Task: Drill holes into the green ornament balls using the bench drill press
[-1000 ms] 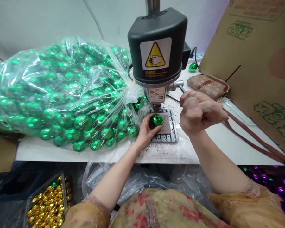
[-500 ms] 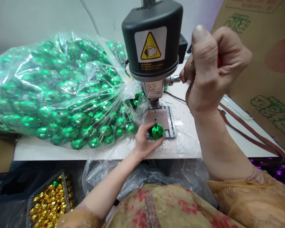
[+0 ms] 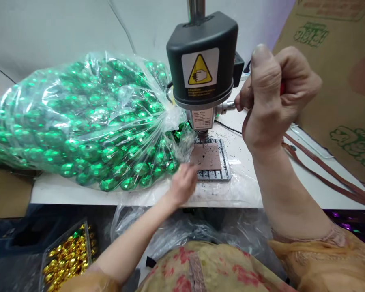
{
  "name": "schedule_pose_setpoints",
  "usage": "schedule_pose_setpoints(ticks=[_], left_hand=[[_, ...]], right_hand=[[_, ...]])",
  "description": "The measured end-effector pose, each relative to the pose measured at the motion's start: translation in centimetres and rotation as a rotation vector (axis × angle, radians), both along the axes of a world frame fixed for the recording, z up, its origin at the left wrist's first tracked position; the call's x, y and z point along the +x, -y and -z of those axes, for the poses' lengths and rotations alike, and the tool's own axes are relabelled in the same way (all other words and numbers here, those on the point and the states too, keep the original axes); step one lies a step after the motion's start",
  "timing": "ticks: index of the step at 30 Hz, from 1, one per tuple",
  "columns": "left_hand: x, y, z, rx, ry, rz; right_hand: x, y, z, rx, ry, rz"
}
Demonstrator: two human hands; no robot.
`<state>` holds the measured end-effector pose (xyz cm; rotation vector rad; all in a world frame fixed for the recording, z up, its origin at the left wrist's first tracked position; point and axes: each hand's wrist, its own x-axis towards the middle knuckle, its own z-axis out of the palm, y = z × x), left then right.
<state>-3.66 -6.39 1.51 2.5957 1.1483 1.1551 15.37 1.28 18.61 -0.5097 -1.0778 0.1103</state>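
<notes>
My right hand (image 3: 269, 101) is raised and wrapped round the feed handle (image 3: 229, 106) of a small black drill press (image 3: 202, 61); a bit of red shows between the fingers. My left hand (image 3: 185, 184) is closed beside the left edge of the drill's grey base plate (image 3: 226, 175). What it holds, if anything, is hidden. A flat pinkish-brown board (image 3: 211, 160) with a small hole lies on the base plate under the drill chuck (image 3: 202, 134), with dark shavings around it.
A tied clear bag of shiny green faceted balls (image 3: 88, 150) fills the table's left side. Below stands a clear container (image 3: 88, 247) of gold balls. A cardboard box (image 3: 328, 109) and brown straps (image 3: 322, 174) are on the right. Clear plastic sheeting (image 3: 200, 231) hangs at the table's edge.
My left hand has closed and moved slightly left, off the base plate; the green ball in its fingers is out of sight. My right hand keeps hold of the handle. The view has shifted slightly.
</notes>
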Motion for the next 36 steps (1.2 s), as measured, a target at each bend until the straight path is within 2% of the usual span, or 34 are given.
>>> schedule_pose_setpoints(ticks=[3, 6, 9, 12, 15, 18, 21, 24, 26, 29, 31, 33, 36], left_hand=[[0.0, -7.7, -2.4, -0.102, -0.033, -0.270], [0.2, -13.4, -3.1, -0.240, -0.196, -0.421], [0.6, -16.3, -2.5, -0.315, -0.250, -0.430], [0.8, -17.2, -1.7, -0.314, -0.238, -0.422], [0.5, -17.0, -1.9, -0.304, -0.212, -0.410], [-0.2, -15.6, -3.2, -0.271, -0.145, -0.376], [-0.7, -12.4, -4.9, -0.232, 0.029, -0.349], [-0.7, -8.1, -5.7, -0.313, 0.281, -0.294], [-0.5, -5.5, -5.6, -0.401, 0.350, -0.246], [0.1, -2.9, -4.6, -0.516, 0.300, -0.142], [0.5, -2.3, -3.7, -0.579, 0.292, -0.039], [1.0, -2.4, -2.8, -0.606, 0.362, 0.001], [1.6, -3.2, -1.4, -0.610, 0.583, -0.090]], right_hand=[[0.1, 0.3, 0.1, -0.028, 0.009, 0.001], [0.1, 0.5, 0.1, -0.047, -0.004, -0.010], [0.0, 0.5, 0.2, -0.073, -0.002, 0.004], [0.0, 0.6, 0.1, -0.073, 0.001, 0.005], [0.0, 0.8, 0.0, -0.061, 0.000, -0.007], [0.0, 1.0, 0.0, -0.075, 0.020, -0.026], [0.1, 0.8, 0.1, -0.067, 0.022, -0.038], [0.1, 0.4, 0.3, -0.050, 0.016, -0.052], [0.2, 0.4, 0.3, -0.066, 0.013, -0.057], [0.2, 0.4, 0.4, -0.068, 0.008, -0.058], [0.2, 0.5, 0.4, -0.035, 0.001, -0.066], [0.2, 0.4, 0.4, -0.005, -0.003, -0.077], [0.3, 0.3, 0.4, -0.008, 0.012, -0.074]])
